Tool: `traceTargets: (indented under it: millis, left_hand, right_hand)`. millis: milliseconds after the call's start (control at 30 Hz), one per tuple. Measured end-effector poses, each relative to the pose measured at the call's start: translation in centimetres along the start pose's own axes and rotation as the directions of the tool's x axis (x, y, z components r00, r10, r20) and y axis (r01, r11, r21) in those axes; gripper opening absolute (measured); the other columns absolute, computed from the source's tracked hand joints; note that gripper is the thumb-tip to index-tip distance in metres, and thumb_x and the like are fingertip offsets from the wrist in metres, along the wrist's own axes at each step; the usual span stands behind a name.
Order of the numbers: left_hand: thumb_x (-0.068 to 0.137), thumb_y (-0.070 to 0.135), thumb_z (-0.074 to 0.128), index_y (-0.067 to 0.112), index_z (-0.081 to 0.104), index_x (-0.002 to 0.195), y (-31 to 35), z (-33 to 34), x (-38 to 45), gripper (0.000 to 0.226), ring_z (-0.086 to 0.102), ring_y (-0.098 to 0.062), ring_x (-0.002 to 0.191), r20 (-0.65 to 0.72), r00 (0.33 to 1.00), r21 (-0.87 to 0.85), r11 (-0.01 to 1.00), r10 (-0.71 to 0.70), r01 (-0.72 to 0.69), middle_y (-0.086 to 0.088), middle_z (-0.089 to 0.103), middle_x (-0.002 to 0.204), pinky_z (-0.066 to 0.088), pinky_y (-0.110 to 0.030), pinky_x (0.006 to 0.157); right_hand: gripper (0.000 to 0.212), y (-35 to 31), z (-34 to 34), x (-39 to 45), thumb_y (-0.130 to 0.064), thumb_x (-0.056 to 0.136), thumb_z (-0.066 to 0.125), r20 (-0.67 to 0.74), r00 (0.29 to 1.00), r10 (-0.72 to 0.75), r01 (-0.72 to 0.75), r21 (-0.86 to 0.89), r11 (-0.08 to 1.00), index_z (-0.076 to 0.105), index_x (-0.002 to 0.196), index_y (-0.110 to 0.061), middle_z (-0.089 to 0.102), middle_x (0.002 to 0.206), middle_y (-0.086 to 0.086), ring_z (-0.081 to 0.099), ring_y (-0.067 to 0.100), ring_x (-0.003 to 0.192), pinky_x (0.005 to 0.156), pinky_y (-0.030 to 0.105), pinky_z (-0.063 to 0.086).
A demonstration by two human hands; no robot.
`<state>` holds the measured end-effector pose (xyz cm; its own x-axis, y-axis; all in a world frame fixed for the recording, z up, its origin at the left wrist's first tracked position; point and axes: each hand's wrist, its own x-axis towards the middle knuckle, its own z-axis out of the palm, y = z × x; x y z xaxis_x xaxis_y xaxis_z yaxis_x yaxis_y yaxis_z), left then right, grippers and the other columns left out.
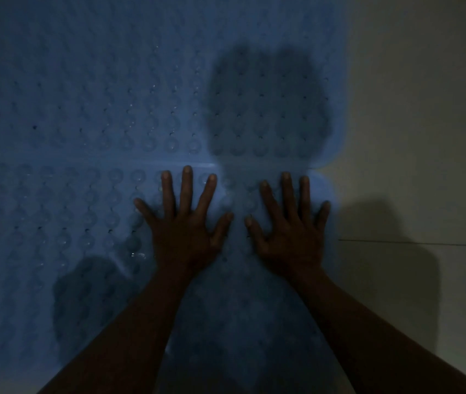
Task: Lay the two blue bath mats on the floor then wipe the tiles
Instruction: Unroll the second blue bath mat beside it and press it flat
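Note:
Two blue bath mats with round bumps and small holes lie flat on the floor, edge to edge. The far mat (112,81) fills the upper part of the view; the near mat (41,217) lies below a seam at mid-height. My left hand (183,220) and my right hand (291,223) press palm-down on the near mat just below the seam, fingers spread and straight, holding nothing. Small water drops glint on both mats.
Pale floor tiles (425,137) lie to the right of the mats, with a dark grout line (413,242) running toward the right edge. The light is dim, and shadows of my head and arms fall across the mats and tiles.

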<state>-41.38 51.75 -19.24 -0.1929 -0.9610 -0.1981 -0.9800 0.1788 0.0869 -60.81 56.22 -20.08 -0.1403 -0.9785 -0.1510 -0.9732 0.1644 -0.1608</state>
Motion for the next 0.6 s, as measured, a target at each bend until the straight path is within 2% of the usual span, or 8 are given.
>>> traceTargets:
  millis: [167,233,367,500,600]
  left_hand:
    - [0.095,0.072,0.034,0.036,0.025,0.157,0.1,0.5,-0.4,0.072,0.004,-0.033,0.154,-0.107,0.994,-0.02,1.0,0.002,-0.004,-0.003,0.014,0.167,0.006,-0.078,0.109]
    - [0.096,0.073,0.03,0.039,0.02,0.157,0.1,0.6,-0.5,0.071,-0.001,-0.03,0.155,-0.103,0.995,-0.023,1.0,-0.007,0.005,0.0,0.009,0.168,0.005,-0.077,0.109]
    - [0.094,0.077,0.017,0.045,0.002,0.157,-0.1,1.0,-0.4,0.073,-0.015,-0.027,0.153,-0.038,0.999,-0.065,0.997,-0.035,0.033,0.005,-0.008,0.168,-0.003,-0.077,0.109]
    - [0.094,0.078,0.017,0.047,0.001,0.157,-0.2,1.5,-0.4,0.071,-0.015,-0.028,0.153,-0.055,0.998,-0.091,0.995,-0.037,0.032,0.005,-0.006,0.168,-0.007,-0.076,0.111]
    - [0.095,0.075,0.021,0.046,0.007,0.157,-0.3,1.8,-0.6,0.07,-0.009,-0.029,0.154,-0.087,0.996,-0.099,0.995,-0.028,0.019,0.003,-0.001,0.169,-0.006,-0.075,0.112]
  right_hand:
    - [0.073,0.2,0.5,-0.2,-0.069,0.095,0.038,-0.072,0.997,-0.023,0.024,0.006,1.0,0.023,0.158,-0.035,0.011,0.169,0.002,0.005,0.03,0.156,0.116,0.069,0.012]
    - [0.073,0.2,0.7,-0.3,-0.07,0.096,0.036,-0.092,0.995,-0.028,0.027,-0.01,1.0,0.024,0.158,-0.034,0.012,0.168,0.002,0.005,0.03,0.156,0.116,0.069,0.013]
    - [0.074,0.3,1.1,-0.2,-0.071,0.095,0.028,-0.032,0.999,-0.013,0.013,0.014,1.0,0.015,0.159,-0.037,0.004,0.169,-0.001,-0.002,0.029,0.156,0.117,0.069,0.008]
    - [0.072,-0.1,1.3,-0.5,-0.071,0.095,0.028,-0.063,0.998,0.016,-0.014,0.029,0.999,0.017,0.159,-0.039,0.008,0.169,-0.001,0.002,0.03,0.156,0.118,0.067,0.007]
    - [0.069,-1.0,1.4,-1.1,-0.068,0.097,0.027,-0.048,0.996,0.079,-0.075,0.081,0.994,0.013,0.159,-0.04,0.005,0.169,-0.004,-0.003,0.027,0.156,0.12,0.064,0.002]
